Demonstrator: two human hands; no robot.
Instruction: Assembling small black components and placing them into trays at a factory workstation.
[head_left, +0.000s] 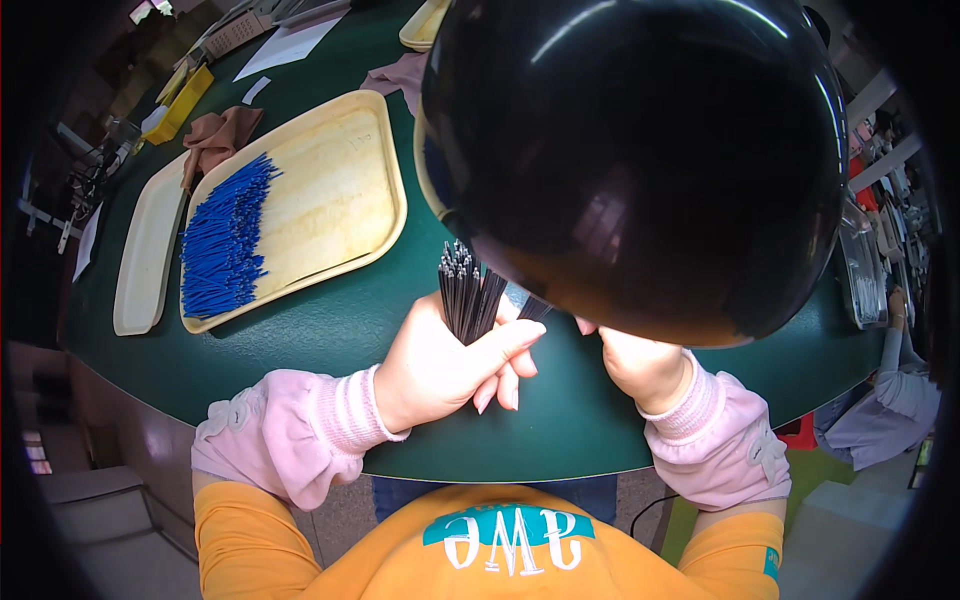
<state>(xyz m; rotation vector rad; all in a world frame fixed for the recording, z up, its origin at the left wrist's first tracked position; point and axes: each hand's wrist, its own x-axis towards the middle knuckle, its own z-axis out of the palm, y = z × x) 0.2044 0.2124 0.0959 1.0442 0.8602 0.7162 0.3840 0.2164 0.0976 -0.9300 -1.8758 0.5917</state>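
Note:
My left hand (450, 365) is closed around a bundle of thin black wires (465, 300). Their silvery tips point up and away from me, and a few wires stick out past the thumb. To the right, my right hand (645, 368) reaches under a large glossy black dome (640, 150), which looks like a lamp shade. The dome hides most of its fingers and whatever they may hold; just a fingertip and the back of the hand show. Beyond my left hand, a cream tray (340, 185) holds a heap of short blue wires (225, 240) along its left side.
The green table (520, 440) curves around in front of me. Left of the tray lie a narrow cream tray (145, 250), a brown cloth (220, 135) and a yellow bin (180, 105). Clear packages (862, 265) stand at the right edge, near another person's arm (893, 340).

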